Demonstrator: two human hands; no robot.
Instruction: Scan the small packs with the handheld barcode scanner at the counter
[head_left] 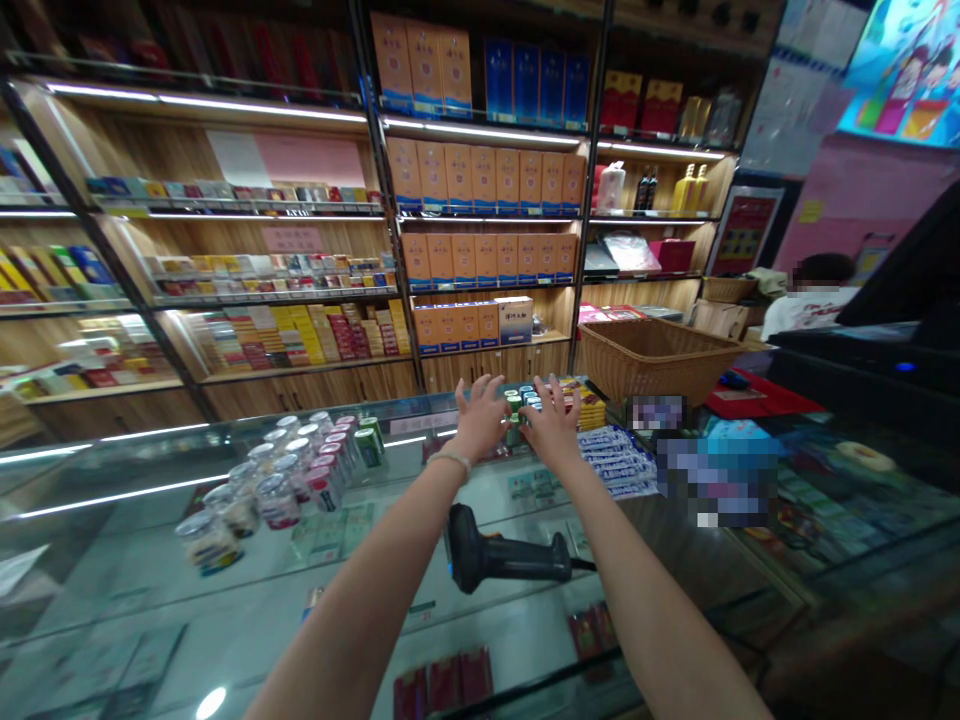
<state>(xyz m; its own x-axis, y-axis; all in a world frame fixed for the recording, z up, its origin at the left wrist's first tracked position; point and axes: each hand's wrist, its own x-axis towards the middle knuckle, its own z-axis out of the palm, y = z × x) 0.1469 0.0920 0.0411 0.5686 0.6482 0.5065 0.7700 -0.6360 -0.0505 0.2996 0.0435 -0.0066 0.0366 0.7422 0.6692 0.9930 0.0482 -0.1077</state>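
Observation:
Both arms reach over the glass counter (255, 600) to a group of small green and white containers (514, 402) near its back edge. My left hand (482, 420), with a bracelet at the wrist, is at the left side of the group, fingers apart. On the right side of the same group is my right hand (553, 425), its fingers also spread. The fingertips are close to the containers; whether they touch is unclear. Between the forearms lies a black barcode scanner (510, 555). Beside my right hand are yellow packs (591, 408) and blue and white packets (619, 460).
Rows of clear jars (274, 495) and pink and green containers (330, 470) stand on the left of the counter. A wicker basket (652, 355) and a red tray (757, 393) sit at right. Shelves rise behind. A person (810, 300) is at the far right.

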